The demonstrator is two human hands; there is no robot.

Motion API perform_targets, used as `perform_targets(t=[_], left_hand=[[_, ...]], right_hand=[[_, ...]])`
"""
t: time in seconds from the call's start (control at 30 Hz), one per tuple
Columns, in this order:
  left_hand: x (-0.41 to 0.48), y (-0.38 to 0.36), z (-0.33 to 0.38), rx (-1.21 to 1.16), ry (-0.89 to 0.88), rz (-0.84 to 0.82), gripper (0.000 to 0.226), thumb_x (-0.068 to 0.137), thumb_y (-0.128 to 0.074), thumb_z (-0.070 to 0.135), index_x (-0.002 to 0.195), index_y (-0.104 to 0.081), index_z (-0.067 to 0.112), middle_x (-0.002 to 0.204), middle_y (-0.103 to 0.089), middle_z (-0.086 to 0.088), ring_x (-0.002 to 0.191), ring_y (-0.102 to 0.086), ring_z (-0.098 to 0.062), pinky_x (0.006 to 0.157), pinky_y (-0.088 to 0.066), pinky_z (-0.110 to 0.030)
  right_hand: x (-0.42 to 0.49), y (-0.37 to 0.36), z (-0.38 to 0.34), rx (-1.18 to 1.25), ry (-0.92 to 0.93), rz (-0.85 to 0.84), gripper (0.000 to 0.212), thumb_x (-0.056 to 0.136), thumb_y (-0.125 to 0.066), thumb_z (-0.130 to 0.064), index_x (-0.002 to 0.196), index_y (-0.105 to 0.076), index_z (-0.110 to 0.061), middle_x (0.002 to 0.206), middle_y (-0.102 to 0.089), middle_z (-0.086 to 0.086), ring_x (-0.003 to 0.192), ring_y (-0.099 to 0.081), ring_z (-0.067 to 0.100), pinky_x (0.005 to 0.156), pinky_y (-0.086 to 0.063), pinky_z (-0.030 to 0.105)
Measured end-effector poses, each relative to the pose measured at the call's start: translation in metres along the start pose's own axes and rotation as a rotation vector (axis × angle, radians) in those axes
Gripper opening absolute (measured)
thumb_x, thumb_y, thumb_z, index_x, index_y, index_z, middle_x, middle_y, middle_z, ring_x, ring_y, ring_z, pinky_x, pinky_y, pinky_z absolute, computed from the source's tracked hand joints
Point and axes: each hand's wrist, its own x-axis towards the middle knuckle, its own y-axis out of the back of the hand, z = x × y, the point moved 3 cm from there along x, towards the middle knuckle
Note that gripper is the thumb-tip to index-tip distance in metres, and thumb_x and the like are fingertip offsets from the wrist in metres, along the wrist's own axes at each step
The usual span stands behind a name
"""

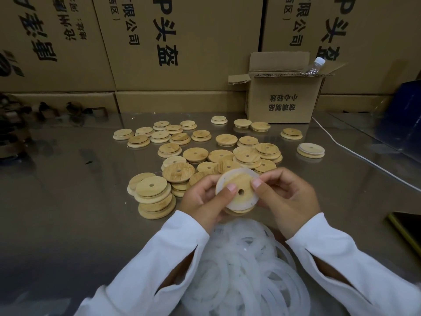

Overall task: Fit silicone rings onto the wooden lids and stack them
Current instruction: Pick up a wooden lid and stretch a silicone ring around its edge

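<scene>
Your left hand [202,199] and right hand [289,197] both grip one wooden lid [243,180] with a white ring [219,190] on it, above the ring pile [246,261]. One open box [280,101] holds one bottle [315,65]. The table [68,183] has open room on your left. More than twenty loose lids [195,154] lie ahead.

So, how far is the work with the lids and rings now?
Early. Done: the lone lid at the far right seems to wear a white ring already. In hand: the left hand and right hand hold the current lid and press a ring around it. Left: many bare lids on the table and the ring pile; no finished stack shows.
</scene>
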Motion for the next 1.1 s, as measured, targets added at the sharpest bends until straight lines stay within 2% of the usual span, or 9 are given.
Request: perform_targets(t=[0.13,0.27,0.37,0.47,0.53,0.67,0.9,1.1], left_hand=[[0.001,0.005,0.002,0.078,-0.027,0.062,0.032,0.063,-0.063,0.031,0.086,-0.066,0.010,0.074,-0.071,-0.006,0.074,-0.067,-0.020,0.071,-0.055,-0.034],[0.001,0.006,0.004,0.094,-0.056,0.051,0.029,0.071,-0.066,0.028,0.093,-0.064,0.010,0.074,-0.072,-0.005,0.073,-0.068,-0.018,0.068,-0.057,-0.032],[0.002,0.007,0.004,0.088,-0.063,0.051,0.028,0.074,-0.067,0.027,0.096,-0.064,0.009,0.077,-0.072,-0.007,0.076,-0.068,-0.020,0.069,-0.058,-0.033],[0.003,0.006,0.004,0.069,-0.080,0.049,0.024,0.076,-0.069,0.025,0.094,-0.063,0.010,0.077,-0.072,-0.007,0.077,-0.069,-0.019,0.069,-0.058,-0.033],[0.004,0.004,0.005,0.030,-0.081,0.061,0.025,0.069,-0.062,0.024,0.091,-0.063,0.011,0.074,-0.072,-0.004,0.074,-0.069,-0.016,0.067,-0.058,-0.031],[0.005,0.004,0.003,-0.093,-0.027,0.094,0.030,0.066,-0.060,0.025,0.092,-0.064,0.010,0.077,-0.072,-0.003,0.077,-0.069,-0.017,0.070,-0.058,-0.033],[0.003,0.002,0.002,-0.127,-0.001,0.105,0.033,0.066,-0.061,0.026,0.094,-0.064,0.010,0.089,-0.070,-0.010,0.088,-0.067,-0.025,0.070,-0.058,-0.035],[0.004,0.003,0.002,-0.206,0.017,0.129,0.033,0.064,-0.063,0.024,0.094,-0.065,0.010,0.088,-0.072,-0.010,0.083,-0.070,-0.022,0.062,-0.057,-0.029]], right_hand=[[-0.001,-0.003,0.000,0.017,-0.024,-0.020,0.013,0.075,-0.067,-0.003,0.068,-0.065,-0.013,0.067,-0.067,-0.003,0.067,-0.062,0.009,0.069,-0.054,0.027],[-0.004,-0.003,-0.006,-0.011,0.003,-0.052,0.006,0.078,-0.064,-0.005,0.074,-0.065,-0.008,0.071,-0.067,0.000,0.065,-0.060,0.001,0.063,-0.050,0.013],[-0.003,-0.001,-0.009,-0.089,0.047,-0.045,0.009,0.079,-0.064,-0.005,0.072,-0.065,-0.010,0.070,-0.065,-0.003,0.064,-0.058,-0.001,0.062,-0.045,0.008],[-0.002,0.000,-0.008,-0.186,0.068,-0.019,0.013,0.081,-0.062,-0.007,0.071,-0.063,-0.014,0.068,-0.063,-0.006,0.064,-0.055,0.000,0.063,-0.043,0.008],[-0.001,0.001,-0.006,-0.233,0.078,-0.006,0.013,0.082,-0.062,-0.009,0.070,-0.062,-0.015,0.067,-0.061,-0.008,0.063,-0.054,0.001,0.062,-0.043,0.009],[-0.002,-0.002,-0.007,-0.265,0.104,-0.020,0.012,0.082,-0.063,-0.011,0.071,-0.061,-0.016,0.069,-0.062,-0.007,0.066,-0.055,0.003,0.063,-0.044,0.010],[-0.005,-0.004,-0.011,-0.068,0.086,-0.022,0.006,0.078,-0.065,-0.008,0.074,-0.064,-0.012,0.070,-0.065,-0.007,0.064,-0.059,-0.001,0.063,-0.047,0.009],[-0.011,-0.007,-0.001,-0.046,0.059,0.023,0.007,0.077,-0.066,-0.012,0.072,-0.062,-0.015,0.069,-0.068,-0.009,0.065,-0.063,0.004,0.062,-0.048,0.011]])
